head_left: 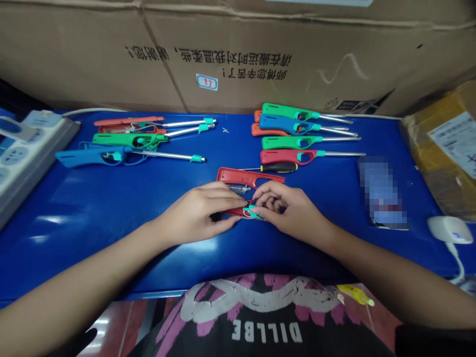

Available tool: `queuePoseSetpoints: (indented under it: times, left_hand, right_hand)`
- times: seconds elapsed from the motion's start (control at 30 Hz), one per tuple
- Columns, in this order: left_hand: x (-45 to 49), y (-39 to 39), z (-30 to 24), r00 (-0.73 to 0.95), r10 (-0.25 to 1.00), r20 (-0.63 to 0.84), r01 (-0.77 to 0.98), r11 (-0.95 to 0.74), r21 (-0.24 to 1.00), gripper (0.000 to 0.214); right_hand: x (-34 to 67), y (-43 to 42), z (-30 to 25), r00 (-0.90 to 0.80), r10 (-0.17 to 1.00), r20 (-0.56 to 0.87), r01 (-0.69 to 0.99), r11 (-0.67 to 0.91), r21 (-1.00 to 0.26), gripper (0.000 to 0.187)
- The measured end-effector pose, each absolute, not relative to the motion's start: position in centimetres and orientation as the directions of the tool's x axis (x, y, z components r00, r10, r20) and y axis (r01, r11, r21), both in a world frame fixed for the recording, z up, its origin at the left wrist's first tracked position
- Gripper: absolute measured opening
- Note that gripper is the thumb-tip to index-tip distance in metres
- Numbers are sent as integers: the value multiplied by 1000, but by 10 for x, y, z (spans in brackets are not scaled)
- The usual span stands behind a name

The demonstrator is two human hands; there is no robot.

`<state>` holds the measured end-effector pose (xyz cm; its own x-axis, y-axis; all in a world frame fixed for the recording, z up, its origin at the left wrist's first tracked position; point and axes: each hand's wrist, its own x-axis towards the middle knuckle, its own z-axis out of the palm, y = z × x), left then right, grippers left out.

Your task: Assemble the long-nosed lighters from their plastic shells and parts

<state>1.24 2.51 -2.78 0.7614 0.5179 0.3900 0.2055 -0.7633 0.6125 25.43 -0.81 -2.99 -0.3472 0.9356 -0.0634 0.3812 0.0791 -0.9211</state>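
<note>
My left hand (203, 210) and my right hand (288, 208) meet at the middle of the blue table (111, 198), both closed on a red lighter shell half (238, 212). My right fingers pinch its teal trigger piece (253, 212). Just behind my hands lies a second red shell half (245, 176) with a small metal part beside it. A black-handled screwdriver (278, 167) lies next to that shell.
Opened long lighters (126, 141) lie at the back left, whole ones (297, 136) at the back right. A power strip (26, 148) sits at the left edge. Cardboard boxes (238, 49) wall the back. A blurred object (381, 193) and a white device (448, 230) lie right.
</note>
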Motion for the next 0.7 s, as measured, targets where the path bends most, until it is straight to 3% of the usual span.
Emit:
queuePoseSetpoints:
  times: [0.23,0.33,0.5,0.7]
  left_hand:
    - [12,24,-26,771,536,344,253,-753,607,23]
    - [12,23,-26,746,579,330,288,-727,624,23]
    - [11,23,-29,722,596,352,297,-726,620,42]
    - [10,25,-33,730,560,392,270,-763,587,38]
  right_hand:
    - [259,-9,-24,-424,892,156,531,385,-755,4]
    - [266,-10,-16,-525,845,98,586,443,-678,10]
    - [277,-9,-14,-681,732,11,651,613,-448,19]
    - [276,-5,-17,-731,682,17,627,682,-377,25]
